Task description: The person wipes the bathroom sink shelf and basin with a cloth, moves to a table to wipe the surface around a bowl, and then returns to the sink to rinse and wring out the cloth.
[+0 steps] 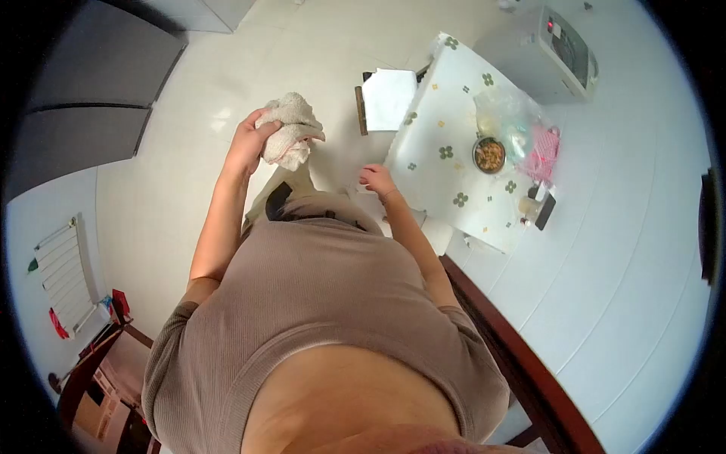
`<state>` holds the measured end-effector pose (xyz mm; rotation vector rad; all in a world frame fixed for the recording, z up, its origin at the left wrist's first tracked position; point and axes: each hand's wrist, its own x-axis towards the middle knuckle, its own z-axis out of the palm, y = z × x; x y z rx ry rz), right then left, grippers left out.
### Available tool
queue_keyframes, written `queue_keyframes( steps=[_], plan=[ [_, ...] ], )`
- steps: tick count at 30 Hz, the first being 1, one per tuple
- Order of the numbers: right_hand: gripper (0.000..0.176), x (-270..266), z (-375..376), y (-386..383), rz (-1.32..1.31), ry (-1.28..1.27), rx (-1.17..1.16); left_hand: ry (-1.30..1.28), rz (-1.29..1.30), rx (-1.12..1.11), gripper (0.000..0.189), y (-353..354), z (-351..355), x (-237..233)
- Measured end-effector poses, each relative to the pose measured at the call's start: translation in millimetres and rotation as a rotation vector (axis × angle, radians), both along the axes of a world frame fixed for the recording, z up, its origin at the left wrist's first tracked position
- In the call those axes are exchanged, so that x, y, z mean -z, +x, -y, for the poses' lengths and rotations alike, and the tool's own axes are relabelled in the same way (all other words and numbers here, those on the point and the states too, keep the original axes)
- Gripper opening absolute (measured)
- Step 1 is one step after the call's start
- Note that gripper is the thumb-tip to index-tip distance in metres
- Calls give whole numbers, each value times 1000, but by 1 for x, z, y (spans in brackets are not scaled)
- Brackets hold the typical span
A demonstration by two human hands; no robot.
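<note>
My left hand (pixel 246 145) is closed round a bunched, cream-coloured towel (pixel 291 129), with the thumb lying across its near side. Loose folds of it hang out in front of my body over the floor. My right hand (pixel 377 180) hangs beside the near left edge of the table (pixel 423 170), its fingers loosely bent and a little apart. Nothing shows in it. A thin band circles that wrist.
The table's flowered cover bears a metal bowl of food (pixel 489 155), clear plastic bags (pixel 508 113), a pink checked cloth (pixel 543 153) and a dark phone-like object (pixel 545 211). A stool (pixel 389 100) stands at its left, a white appliance (pixel 533 57) behind. Dark cabinets (pixel 98 83) stand far left.
</note>
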<state>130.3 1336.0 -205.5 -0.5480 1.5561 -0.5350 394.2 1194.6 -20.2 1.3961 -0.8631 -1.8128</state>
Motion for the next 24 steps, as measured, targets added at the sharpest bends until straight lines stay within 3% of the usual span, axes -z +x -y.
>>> queue_keyframes(
  steps=[3, 7, 9, 11, 12, 14, 15, 17, 18, 24],
  plan=[
    [27, 44, 25, -23, -19, 43, 31, 3, -29, -8, 35, 14, 54, 12],
    [20, 45, 36, -44, -419, 194, 41, 38, -16, 14, 36, 27, 136, 10],
    [18, 124, 13, -81, -765, 129, -1062, 30, -22, 16, 36, 34, 178, 9],
    [22, 173, -18, -98, -637, 220, -510, 26, -26, 19, 37, 37, 214, 9],
    [22, 156, 1, -93, -632, 226, -521, 3, -38, 27, 37, 37, 234, 4],
    [26, 101, 40, -74, -923, -20, -1315, -22, -25, 42, 39, 37, 270, -5],
    [26, 95, 51, -63, -911, -10, -1316, -10, -22, 47, 39, 36, 286, -5],
    [16, 96, 73, -50, -594, 183, -466, -39, -62, -2, 39, 32, 317, -7],
    [16, 99, 87, -48, -569, 199, -408, -37, -79, -20, 39, 28, 328, -7],
    [19, 155, 185, -82, -627, 138, -764, -40, -98, -88, 38, 1, 405, -4]
  ],
)
